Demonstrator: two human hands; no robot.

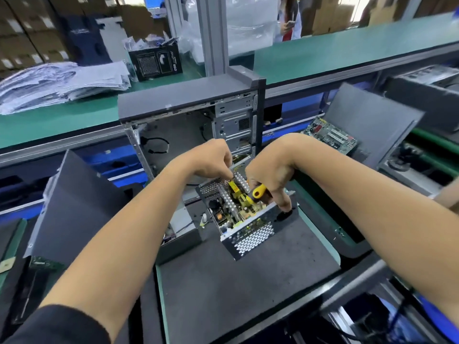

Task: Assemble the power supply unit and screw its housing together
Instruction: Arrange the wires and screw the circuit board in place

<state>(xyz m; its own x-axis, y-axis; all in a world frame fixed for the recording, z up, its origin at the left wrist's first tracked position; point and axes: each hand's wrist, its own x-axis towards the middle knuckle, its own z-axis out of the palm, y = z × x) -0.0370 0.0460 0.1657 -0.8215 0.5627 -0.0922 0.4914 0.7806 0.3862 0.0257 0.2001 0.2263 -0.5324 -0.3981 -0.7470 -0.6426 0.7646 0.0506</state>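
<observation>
Open silver perforated-metal power supply housing (248, 234) tilted on dark grey mat of desk (248, 289), lid off, green circuit board with yellow transformers and finned aluminium heatsinks (233, 204) exposed inside. Right hand (270, 177) curled round yellow-and-black screwdriver handle (258, 192), fingertips also pressing on near right rim of housing; tip hidden among components, so contact with a screw not confirmable. Left hand (211, 160) reaching in from far side, fingers pinched at something small near top of heatsinks — screw or part, too small to tell. Open grey computer tower case (193, 120) standing just behind housing. Bare green motherboard (330, 137) lying well apart at right. Stack of grey-white bags (62, 80) on far green desk.

Judged step: fixing board into housing, cover not on yet; task early-to-middle.

Risks: housing propped at an angle, only hands steadying it — downward driver force could tip or slide it on mat. Driver slipping off screw head could gouge board or knock a capacitor. Small pinched piece could drop between heatsink fins and get lost under board. Sharp sheet-metal edges close to fingers.
</observation>
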